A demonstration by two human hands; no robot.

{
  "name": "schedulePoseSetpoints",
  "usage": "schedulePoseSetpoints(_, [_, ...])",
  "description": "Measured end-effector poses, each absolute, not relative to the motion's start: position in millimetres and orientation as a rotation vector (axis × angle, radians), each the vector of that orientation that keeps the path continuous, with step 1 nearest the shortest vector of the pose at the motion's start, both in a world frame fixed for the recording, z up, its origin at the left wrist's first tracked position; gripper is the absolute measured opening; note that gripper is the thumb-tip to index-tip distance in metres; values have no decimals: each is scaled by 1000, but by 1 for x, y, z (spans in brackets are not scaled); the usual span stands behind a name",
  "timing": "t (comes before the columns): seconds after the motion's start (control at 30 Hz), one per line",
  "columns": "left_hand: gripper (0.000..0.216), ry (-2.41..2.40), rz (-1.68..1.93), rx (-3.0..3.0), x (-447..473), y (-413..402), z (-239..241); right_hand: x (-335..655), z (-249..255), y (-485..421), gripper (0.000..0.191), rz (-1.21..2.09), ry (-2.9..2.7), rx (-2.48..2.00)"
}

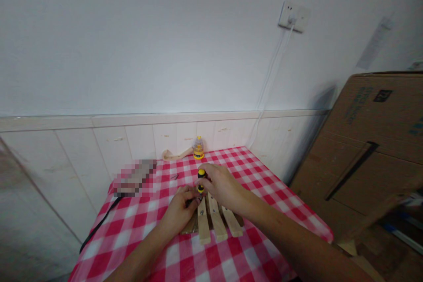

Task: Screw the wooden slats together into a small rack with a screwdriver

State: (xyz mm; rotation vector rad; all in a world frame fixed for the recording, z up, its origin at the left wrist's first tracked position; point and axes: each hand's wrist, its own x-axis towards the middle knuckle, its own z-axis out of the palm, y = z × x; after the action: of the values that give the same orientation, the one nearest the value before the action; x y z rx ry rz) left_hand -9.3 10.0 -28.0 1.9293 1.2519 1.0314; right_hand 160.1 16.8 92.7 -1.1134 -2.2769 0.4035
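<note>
Cardboard box with teal lettering, too blurred to read, black label, characters unclear

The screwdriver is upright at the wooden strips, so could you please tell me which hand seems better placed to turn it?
Probably the right hand: it grips the screwdriver by its handle. The left hand sits lower, near the leftmost wooden strip.

The screwdriver is yellow-and-black, the tablecloth red-checked.

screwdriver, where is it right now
In the head view, below and slightly left of centre, the screwdriver stands upright in the right hand, over the wooden slats, next to the left hand.
</note>
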Motion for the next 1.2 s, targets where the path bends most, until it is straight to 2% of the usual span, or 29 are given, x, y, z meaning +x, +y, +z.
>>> schedulePoseSetpoints(0.4, [25, 1257, 1087, 1938, -10, 10, -31, 161, 92, 16, 14, 430, -2221, -1137])
schedulePoseSetpoints(0.6, [23, 1254, 1060, 1939, -11, 13, -31, 165, 90, 14, 16, 411, -2305, -960])
schedulePoseSetpoints(0.77, [25, 1238, 1062, 1954, -10, 11, -27, 171, 91, 10, 38, 393, -2320, -995])
schedulePoseSetpoints(0.87, [24, 1260, 1068, 1952, -9, 9, -25, 174, 91, 12, 33, 400, -2312, -1035])
schedulePoseSetpoints(1.07, [23, 1269, 1069, 1944, -9, 10, -25, 175, 90, 15, 8, 416, -2286, -1076])
schedulePoseSetpoints(1.2, [24, 1255, 1082, 1932, -10, 10, -27, 175, 89, 16, 14, 447, -2245, -1112])
